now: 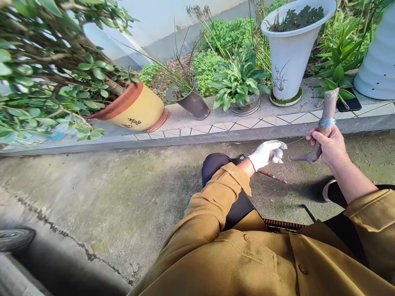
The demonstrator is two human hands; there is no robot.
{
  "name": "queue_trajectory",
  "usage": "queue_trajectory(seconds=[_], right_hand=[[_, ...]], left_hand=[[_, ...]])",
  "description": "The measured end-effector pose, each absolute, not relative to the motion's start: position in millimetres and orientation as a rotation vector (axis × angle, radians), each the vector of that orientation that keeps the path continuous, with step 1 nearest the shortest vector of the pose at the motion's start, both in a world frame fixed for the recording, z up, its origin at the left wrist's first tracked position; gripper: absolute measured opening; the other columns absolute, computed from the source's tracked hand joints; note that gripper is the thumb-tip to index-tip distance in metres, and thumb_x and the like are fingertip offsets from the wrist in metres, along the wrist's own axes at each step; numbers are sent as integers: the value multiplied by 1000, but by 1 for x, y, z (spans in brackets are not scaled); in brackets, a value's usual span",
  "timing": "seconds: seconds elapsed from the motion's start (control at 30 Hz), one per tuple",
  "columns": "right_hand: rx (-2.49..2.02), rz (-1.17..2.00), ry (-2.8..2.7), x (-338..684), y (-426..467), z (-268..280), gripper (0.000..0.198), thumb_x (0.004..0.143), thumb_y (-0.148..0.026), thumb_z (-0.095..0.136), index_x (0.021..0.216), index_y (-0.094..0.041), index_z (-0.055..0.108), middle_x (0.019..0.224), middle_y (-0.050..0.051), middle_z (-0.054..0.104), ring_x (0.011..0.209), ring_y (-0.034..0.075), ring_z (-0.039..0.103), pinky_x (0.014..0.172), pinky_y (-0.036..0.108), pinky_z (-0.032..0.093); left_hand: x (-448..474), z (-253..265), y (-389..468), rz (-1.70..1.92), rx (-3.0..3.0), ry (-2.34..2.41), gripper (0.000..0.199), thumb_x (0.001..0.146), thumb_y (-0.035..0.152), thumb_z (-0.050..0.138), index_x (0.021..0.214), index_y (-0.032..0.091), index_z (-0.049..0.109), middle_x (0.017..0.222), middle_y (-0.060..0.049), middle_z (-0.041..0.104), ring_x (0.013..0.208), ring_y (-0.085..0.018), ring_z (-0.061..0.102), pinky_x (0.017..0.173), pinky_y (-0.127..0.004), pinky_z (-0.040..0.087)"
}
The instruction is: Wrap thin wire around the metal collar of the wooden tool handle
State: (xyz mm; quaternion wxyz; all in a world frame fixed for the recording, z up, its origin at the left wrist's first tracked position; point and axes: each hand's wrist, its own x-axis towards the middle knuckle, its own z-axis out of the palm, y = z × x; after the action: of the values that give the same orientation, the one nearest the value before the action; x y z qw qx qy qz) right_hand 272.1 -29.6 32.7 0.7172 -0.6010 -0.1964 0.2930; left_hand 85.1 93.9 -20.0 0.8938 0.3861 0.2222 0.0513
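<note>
My right hand [335, 148], bare, grips a bent piece of branch [331, 102] with a thick upper part and a thin side stub pointing left. Bluish wire [327, 122] is wound around the branch just above my fingers. My left hand [268, 153] wears a white glove and is closed in a pinch. From its fingertips a thin strand of wire [298, 140] runs, pulled straight, toward the right hand and the branch. Below the glove, a reddish-brown stick [273, 176] with a loose thin loop near its end shows above the ground.
A tiled ledge [216, 129] runs across ahead, bearing a yellow pot [138, 109], a grey pot [196, 102], a leafy plant [240, 80], a tall white pot [285, 61] and a dark flat phone-like object [352, 103]. Cracked concrete [117, 197] lies below; a wheel [15, 239] shows lower left.
</note>
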Motion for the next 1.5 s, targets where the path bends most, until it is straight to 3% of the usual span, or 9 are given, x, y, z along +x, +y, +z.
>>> queue_trajectory(seconds=[0.17,0.27,0.57,0.77,0.87,0.93,1.1,1.33,1.5], right_hand=[[-1352,592,-497,273,-30,34,36,61,-20,76,87,-24,51,78,-3,67,62,13,61,50,24,42],[-1376,555,-534,275,-30,31,35,63,-20,76,89,-24,52,80,-3,67,62,12,61,51,24,42],[-1505,563,-445,276,-28,19,37,63,-22,75,90,-24,50,81,-3,68,64,13,62,53,24,44],[-1511,641,-379,269,-26,17,41,60,-24,76,88,-25,47,80,-3,70,61,12,61,51,23,43],[-1604,601,-459,263,-28,20,39,63,-27,77,88,-25,48,76,-5,68,56,11,57,51,24,44],[-1592,626,-531,255,-30,25,37,65,-31,78,86,-25,48,71,-6,66,52,11,54,51,25,45],[-1466,788,-781,236,-34,42,35,73,-38,74,95,-26,51,91,0,75,54,13,59,55,28,49],[-2139,466,-1108,248,-27,22,32,70,-26,79,89,-28,53,63,-2,59,65,25,63,63,31,44],[-2070,660,-1069,245,-27,9,33,68,-30,80,83,-28,51,63,-4,58,61,21,60,58,29,41]], left_hand=[[88,-17,96,128,805,510,22,77,27,70,90,9,69,61,-3,64,50,-15,61,70,-37,56],[88,-14,96,133,782,483,29,79,32,68,94,6,72,68,-7,68,57,-16,64,70,-34,54],[88,-12,97,287,921,412,41,63,32,92,91,9,73,84,-8,74,72,-16,70,78,-33,55],[88,-15,97,342,1225,436,25,85,33,71,99,12,68,74,-3,69,69,-14,65,82,-32,53],[87,-9,98,381,1586,549,18,89,28,65,101,15,69,96,-6,74,93,-15,67,96,-31,49],[87,-6,99,360,1780,653,18,89,27,64,101,16,72,104,-5,73,100,-15,65,96,-29,47],[92,-9,95,273,1537,642,16,87,21,62,100,13,67,83,-1,69,71,-9,61,75,-25,49],[92,-8,90,261,1392,585,16,81,16,63,97,12,63,73,0,67,65,-10,61,68,-26,50],[90,-11,95,295,1443,539,18,81,17,61,98,13,63,74,1,65,64,-10,58,67,-26,49]])
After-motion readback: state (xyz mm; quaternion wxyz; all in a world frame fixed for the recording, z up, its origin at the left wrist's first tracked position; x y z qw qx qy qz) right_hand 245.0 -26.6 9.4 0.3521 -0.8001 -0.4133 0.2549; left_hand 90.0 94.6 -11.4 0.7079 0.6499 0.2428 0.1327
